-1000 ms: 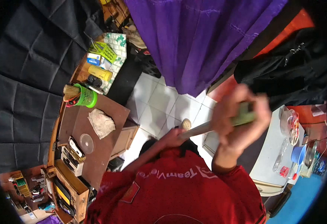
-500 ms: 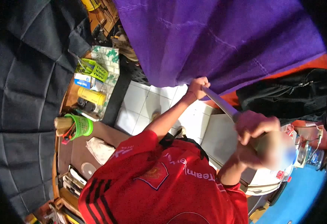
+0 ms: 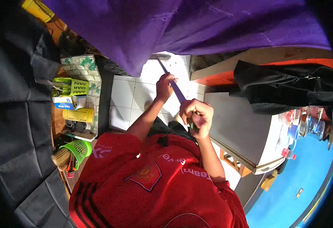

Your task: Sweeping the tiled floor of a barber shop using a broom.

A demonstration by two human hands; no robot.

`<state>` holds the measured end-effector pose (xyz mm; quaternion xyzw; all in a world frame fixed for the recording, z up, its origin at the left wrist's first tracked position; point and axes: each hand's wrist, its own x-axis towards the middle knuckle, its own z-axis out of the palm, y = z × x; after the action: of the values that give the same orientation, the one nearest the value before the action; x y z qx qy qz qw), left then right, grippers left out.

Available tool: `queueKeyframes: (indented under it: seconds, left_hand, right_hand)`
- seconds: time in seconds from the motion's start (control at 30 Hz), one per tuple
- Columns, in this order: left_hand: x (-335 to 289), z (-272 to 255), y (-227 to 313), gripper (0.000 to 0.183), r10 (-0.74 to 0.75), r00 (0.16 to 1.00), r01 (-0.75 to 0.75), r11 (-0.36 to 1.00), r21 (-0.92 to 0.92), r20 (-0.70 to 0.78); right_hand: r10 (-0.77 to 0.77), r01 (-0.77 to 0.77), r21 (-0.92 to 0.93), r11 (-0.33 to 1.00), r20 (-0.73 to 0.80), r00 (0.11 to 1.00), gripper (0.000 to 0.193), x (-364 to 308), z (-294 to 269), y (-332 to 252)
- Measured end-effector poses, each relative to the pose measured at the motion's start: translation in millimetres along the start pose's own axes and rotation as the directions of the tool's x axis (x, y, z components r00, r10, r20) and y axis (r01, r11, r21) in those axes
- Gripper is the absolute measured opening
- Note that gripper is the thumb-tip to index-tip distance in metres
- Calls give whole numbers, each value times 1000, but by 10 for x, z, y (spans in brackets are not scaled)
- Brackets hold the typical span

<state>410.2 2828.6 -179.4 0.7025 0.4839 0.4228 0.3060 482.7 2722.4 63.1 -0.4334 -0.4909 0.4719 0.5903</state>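
A long pole (image 3: 178, 93) slants from my body down toward the tiled floor, its shaft purple-blue between my hands. My left hand (image 3: 164, 86) is closed around its lower part. Nearer my chest, my right hand (image 3: 197, 117) grips the upper part, and a greenish end shows under the fingers. At the far end, a flat greyish head (image 3: 162, 56) lies at floor level beside the purple curtain (image 3: 136, 34). Whether this head belongs to a broom or a mop I cannot tell.
White tiles (image 3: 123, 93) lie below. A grey-topped cabinet (image 3: 238, 129) with a black jacket (image 3: 280, 87) beyond stands right. To the left are a green basket (image 3: 81, 152), a yellow canister (image 3: 79, 115) and a box (image 3: 68, 102). The curtain hangs ahead.
Both hands have moved left, and my right hand has come down and forward from close to the camera. The pole's far head has come into view past the curtain.
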Motion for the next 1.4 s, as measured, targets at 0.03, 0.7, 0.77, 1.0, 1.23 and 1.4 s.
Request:
queueKeyframes:
  seconds: [0.03, 0.7, 0.77, 1.0, 1.23, 1.4]
  left_hand:
    - [-71, -44, 118, 16, -5, 1000, 4, 999, -32, -5]
    - [-487, -26, 1419, 30, 252, 834, -101, 944, -314, 490]
    - [-394, 118, 1543, 31, 266, 824, -82, 930, -359, 500]
    - [-185, 915, 740, 30, -15, 859, 133, 972, -194, 512]
    - [-509, 1041, 806, 24, -33, 821, 85, 994, -65, 570]
    - [-966, 770, 1212, 18, 148, 541, -27, 987, -159, 828]
  right_hand:
    - [30, -29, 45, 999, -23, 999, 27, 4, 6, -137]
    - [-475, 501, 28, 865, -277, 835, 56, -641, -529, -1715]
    - [-548, 559, -67, 826, -328, 770, 48, -671, -595, -1848]
    - [-350, 111, -491, 864, -429, 833, 31, -293, -601, -773]
    - [-410, 295, -287, 911, -580, 704, 34, -529, -709, -872]
    - [-160, 255, 20, 967, -731, 663, 37, -561, -851, -1366]
